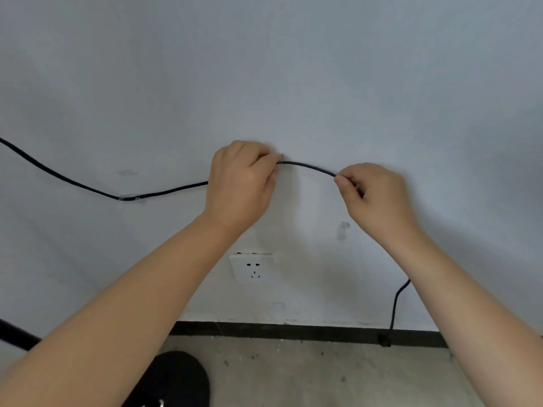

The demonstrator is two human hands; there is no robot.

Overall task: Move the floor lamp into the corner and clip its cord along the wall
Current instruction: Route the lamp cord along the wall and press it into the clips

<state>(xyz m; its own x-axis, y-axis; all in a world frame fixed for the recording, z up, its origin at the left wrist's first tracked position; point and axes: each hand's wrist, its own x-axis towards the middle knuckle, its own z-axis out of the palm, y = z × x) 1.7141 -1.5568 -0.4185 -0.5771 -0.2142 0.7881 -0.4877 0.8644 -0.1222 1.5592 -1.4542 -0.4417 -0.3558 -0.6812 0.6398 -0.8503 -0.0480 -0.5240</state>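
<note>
A thin black cord point(308, 166) runs along the white wall from the upper left, through a clear clip point(131, 198), into both hands. My left hand point(241, 183) pinches the cord against the wall; whatever is under its fingertips is hidden. My right hand point(376, 195) grips the cord a short way to the right. Below it the cord drops past my right forearm to a plug end point(384, 341) near the floor. The lamp's round black base point(179, 380) and black pole point(14, 333) show at the lower left.
Another clear clip point(343, 229) is stuck on the wall below my right hand, with no cord in it. A white wall socket point(253, 268) sits beneath my hands. A dark skirting strip point(279, 331) meets the grey concrete floor point(323, 374).
</note>
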